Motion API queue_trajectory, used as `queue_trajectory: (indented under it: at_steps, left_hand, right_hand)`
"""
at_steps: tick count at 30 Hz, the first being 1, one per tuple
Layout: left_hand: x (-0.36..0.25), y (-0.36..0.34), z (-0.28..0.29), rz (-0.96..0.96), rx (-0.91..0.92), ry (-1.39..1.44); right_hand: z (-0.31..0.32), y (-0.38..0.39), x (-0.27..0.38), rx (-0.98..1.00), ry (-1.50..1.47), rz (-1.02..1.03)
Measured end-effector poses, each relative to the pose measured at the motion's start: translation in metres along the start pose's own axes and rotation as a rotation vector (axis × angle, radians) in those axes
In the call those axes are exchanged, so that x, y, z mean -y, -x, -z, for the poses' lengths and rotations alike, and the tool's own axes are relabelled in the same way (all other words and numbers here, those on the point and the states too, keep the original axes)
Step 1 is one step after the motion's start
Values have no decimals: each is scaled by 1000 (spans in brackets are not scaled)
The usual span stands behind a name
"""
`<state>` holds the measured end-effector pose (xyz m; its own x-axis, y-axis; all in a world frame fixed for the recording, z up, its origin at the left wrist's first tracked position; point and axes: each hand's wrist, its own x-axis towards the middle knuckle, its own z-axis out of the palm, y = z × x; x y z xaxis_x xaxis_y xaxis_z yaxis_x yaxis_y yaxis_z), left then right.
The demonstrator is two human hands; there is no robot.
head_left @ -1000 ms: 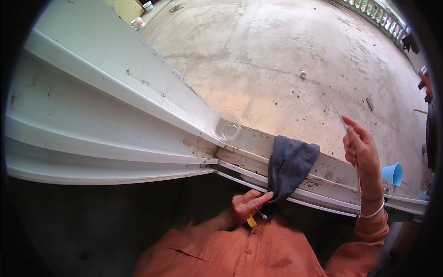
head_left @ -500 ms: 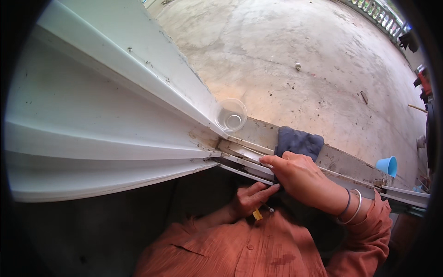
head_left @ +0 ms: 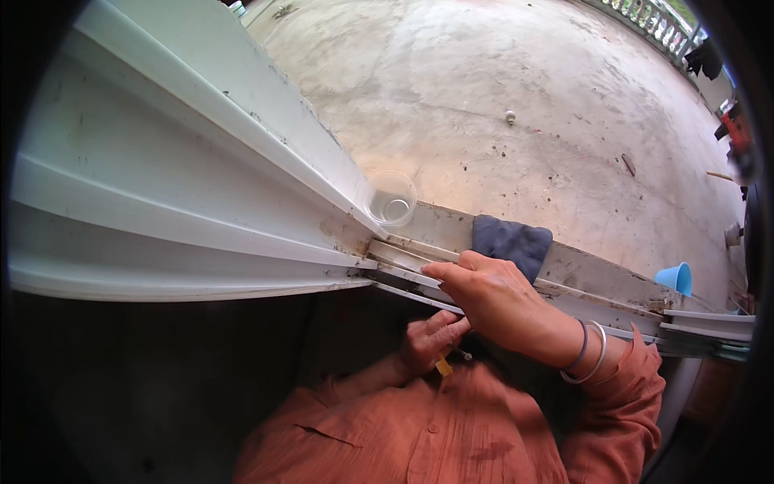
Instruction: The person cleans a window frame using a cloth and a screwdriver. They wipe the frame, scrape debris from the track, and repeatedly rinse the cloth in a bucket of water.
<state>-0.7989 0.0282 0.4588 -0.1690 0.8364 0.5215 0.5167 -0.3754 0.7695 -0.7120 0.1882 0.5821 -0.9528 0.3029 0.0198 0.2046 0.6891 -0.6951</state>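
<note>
My right hand [head_left: 500, 302] reaches over the white sliding-window track [head_left: 403, 256], fingertips low in the groove; whatever it grips is hidden. Behind it a dark grey cloth [head_left: 512, 242] drapes across the concrete sill [head_left: 580, 270], its lower part hidden. My left hand [head_left: 431, 343] is curled just below the track, touching its outer edge near my right hand, with a small yellow piece [head_left: 443, 365] and a little metal tip poking out beneath it; I cannot make out the whole object. A clear plastic cup [head_left: 393, 202] stands at the corner by the white frame [head_left: 185, 185].
The wide white frame fills the left. A light blue cup [head_left: 674, 280] sits at the sill's right part. Beyond lies a stained concrete floor [head_left: 435, 73] with a small round object [head_left: 510, 118] and scattered debris; a balustrade [head_left: 645, 24] and dark items line the right.
My right hand has come down from its raised position onto the track, moving left over the cloth. The cloth now looks bunched higher on the sill. My left hand stays below the track.
</note>
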Motion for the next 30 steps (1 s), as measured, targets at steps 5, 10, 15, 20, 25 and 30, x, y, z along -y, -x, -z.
queue_trajectory:
  at_steps: [5, 10, 15, 20, 25, 30]
  left_hand:
    - [-9, -7, 6, 17, 28, -62]
    - [-11, -1, 1, 25, -3, -72]
    - [-13, -3, 1, 6, 0, -79]
    - [-11, 1, 0, 7, -11, -78]
    - [-13, 3, 2, 72, 18, -19]
    - [-6, 8, -3, 34, -12, -40]
  right_hand:
    - [33, 34, 4, -52, -176, -65]
    - [72, 90, 17, -132, -77, -243]
    - [67, 79, 27, 125, 263, -128]
    - [60, 63, 34, 239, 594, 110]
    - [69, 49, 39, 396, 466, 47]
    - [52, 46, 29, 428, 394, 34]
